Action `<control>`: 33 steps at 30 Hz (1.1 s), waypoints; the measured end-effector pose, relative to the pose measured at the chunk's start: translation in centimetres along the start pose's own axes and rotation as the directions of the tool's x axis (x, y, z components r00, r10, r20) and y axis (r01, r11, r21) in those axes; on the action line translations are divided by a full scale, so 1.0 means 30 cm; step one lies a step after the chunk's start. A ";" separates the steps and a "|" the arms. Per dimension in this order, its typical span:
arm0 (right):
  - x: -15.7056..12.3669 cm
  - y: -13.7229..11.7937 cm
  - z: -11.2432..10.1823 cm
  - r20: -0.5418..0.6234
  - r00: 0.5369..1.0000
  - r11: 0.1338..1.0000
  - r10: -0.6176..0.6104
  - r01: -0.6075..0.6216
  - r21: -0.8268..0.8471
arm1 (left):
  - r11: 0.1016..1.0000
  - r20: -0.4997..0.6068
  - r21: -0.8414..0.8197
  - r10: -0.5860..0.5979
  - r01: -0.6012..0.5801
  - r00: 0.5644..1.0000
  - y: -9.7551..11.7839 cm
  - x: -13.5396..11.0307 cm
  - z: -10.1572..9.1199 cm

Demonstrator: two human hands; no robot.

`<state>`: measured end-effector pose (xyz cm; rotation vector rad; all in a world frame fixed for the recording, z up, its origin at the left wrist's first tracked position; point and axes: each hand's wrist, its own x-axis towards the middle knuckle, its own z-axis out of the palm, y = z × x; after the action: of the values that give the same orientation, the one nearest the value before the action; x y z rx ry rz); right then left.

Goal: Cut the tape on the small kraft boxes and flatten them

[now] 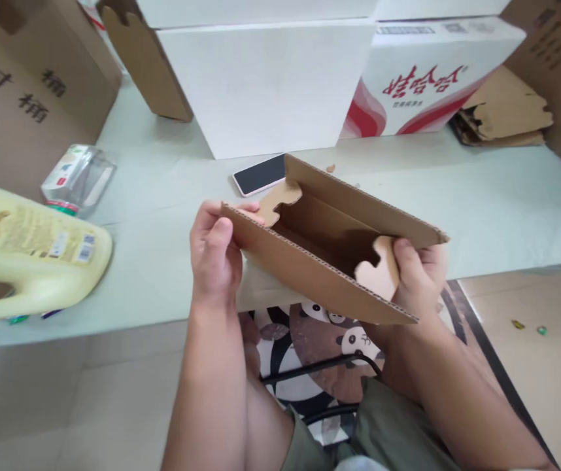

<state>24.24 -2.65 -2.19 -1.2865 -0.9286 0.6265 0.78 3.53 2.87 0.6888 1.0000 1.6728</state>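
Tabletop [501,216] near edge: runs across the frame below the carton, rising toward the right. The open cardboard carton [305,275] is held at centre frame, its near wall overhanging this edge. Bare cloth extends from the carton to the right frame edge, and leftward to the yellow bottle [40,252]. Upper limit: the white box [265,85] at top centre, beyond the phone [259,176].

Left hand [216,252]: grip pinching the carton's left corner, thumb on the near wall, fingers on the inner side. Right hand [420,278]: grip pinching the right end, thumb at the notched flap [378,269], most of the fingers concealed behind the cardboard.

Limited visibility: the carton conceals the phone's right end; its interior is shadowed and its underside faces away. The left frame edge cuts off the bottle.

Carton condition: plain brown, corrugated edges exposed, long and narrow, tilted down toward lower right. Two long walls stand opposite; a notched flap shows at each short end.
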 end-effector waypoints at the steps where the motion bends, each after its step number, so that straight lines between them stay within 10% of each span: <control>1: -0.002 0.005 -0.004 -0.030 0.999 1.000 0.010 -0.010 0.015 | 0.999 -0.003 0.032 0.009 -0.008 1.000 -0.009 0.002 0.004; 16: -0.025 0.000 -0.047 0.215 0.938 0.954 -0.272 0.235 0.184 | 0.927 0.125 0.254 0.251 -0.276 0.960 -0.086 0.006 0.031; 24: -0.039 0.009 -0.037 0.153 0.945 0.955 -0.290 0.274 0.118 | 0.607 0.399 0.516 0.454 -0.605 0.796 -0.098 0.031 -0.021; 33: -0.044 0.035 -0.041 0.135 0.943 0.952 -0.303 0.294 0.080 | 0.483 0.507 0.593 0.397 -0.644 0.765 -0.086 0.036 -0.049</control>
<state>24.70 -4.18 -3.52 -1.0296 -1.1915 0.5091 0.45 4.46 -0.13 1.9446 1.3317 1.5201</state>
